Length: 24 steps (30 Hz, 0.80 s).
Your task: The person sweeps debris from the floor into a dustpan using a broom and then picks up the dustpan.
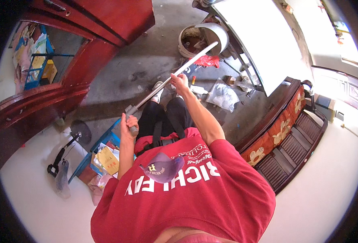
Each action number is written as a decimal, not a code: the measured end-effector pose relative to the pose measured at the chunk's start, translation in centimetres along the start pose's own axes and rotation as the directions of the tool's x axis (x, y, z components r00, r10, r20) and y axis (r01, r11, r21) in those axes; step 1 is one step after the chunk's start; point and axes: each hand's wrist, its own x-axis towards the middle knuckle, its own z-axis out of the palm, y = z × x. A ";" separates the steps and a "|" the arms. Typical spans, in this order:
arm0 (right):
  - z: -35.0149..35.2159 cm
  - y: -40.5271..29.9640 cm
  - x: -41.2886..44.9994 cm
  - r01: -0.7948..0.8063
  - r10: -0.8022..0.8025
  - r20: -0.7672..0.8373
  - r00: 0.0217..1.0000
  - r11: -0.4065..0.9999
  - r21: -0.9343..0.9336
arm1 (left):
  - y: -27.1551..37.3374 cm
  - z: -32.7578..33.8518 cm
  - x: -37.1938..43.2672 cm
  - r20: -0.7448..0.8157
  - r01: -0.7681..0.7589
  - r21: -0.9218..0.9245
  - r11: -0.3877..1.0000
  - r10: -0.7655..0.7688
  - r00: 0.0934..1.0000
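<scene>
A long metal pole (194, 60) with a grey plastic fitting (130, 110) at its lower end runs diagonally before me. Low on it, my left hand (130, 124) is closed around the grey grip. My right hand (179, 81) grasps the metal tube further up, above my shoes. The pole's far tip reaches over the rim of a white bucket (183, 50) with debris inside, beside a curved pale sheet (223, 35). Under the upper part of the pole lies a red plastic bag (208, 61).
A clear plastic bag (223, 95) and small litter lie on the floor. To the right are a white-topped table (267, 39) and a wooden bench (288, 145) with an orange floral cushion (268, 133). Red wooden furniture (85, 57) with a mirror and a blue rack of papers (86, 165) are at left.
</scene>
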 end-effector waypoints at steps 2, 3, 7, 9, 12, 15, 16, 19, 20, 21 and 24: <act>0.6 0.3 0.0 0.074 -0.073 -0.042 0.996 0.997 0.027 | 1.3 0.6 0.0 -0.003 0.033 -0.040 0.999 -0.033 0.999; 1.0 0.2 -0.4 0.075 -0.074 -0.051 0.996 0.997 0.029 | 2.0 0.7 -0.2 0.009 0.044 -0.011 0.999 -0.044 0.999; 2.9 0.4 -1.0 0.137 -0.133 -0.113 0.985 0.990 0.029 | 4.7 1.9 -0.2 -0.011 0.087 0.052 0.995 -0.086 0.996; 3.5 0.5 -1.6 0.139 -0.133 -0.096 0.986 0.989 0.053 | 5.7 2.7 -0.6 -0.011 0.098 0.128 0.987 -0.098 0.995; 4.5 0.3 -3.4 0.113 -0.099 -0.102 0.990 0.983 0.142 | 7.4 4.1 -1.4 0.051 0.065 0.396 0.916 -0.093 0.994; 4.8 0.7 -5.4 0.097 -0.110 0.031 0.993 0.957 0.273 | 8.0 6.8 -3.3 0.093 -0.070 0.697 0.714 0.007 0.996; 4.7 0.8 -5.8 0.061 -0.084 0.056 0.995 0.942 0.330 | 8.1 8.0 -3.8 0.127 -0.086 0.760 0.645 -0.018 0.992; 4.9 1.0 -7.3 0.016 -0.086 0.116 0.990 0.864 0.502 | 8.8 11.5 -4.8 0.195 -0.178 0.905 0.387 -0.005 0.981; 4.7 1.3 -7.8 0.019 -0.096 0.108 0.990 0.826 0.564 | 9.1 12.6 -4.8 0.242 -0.219 0.938 0.267 -0.057 0.969; 4.7 1.4 -8.4 0.021 -0.109 0.105 0.989 0.784 0.621 | 8.6 14.2 -4.8 0.277 -0.260 0.955 0.143 -0.122 0.953; 3.1 2.0 -10.2 0.106 -0.152 -0.001 0.988 0.681 0.725 | 5.2 17.7 -3.7 0.280 -0.314 0.943 -0.111 -0.242 0.929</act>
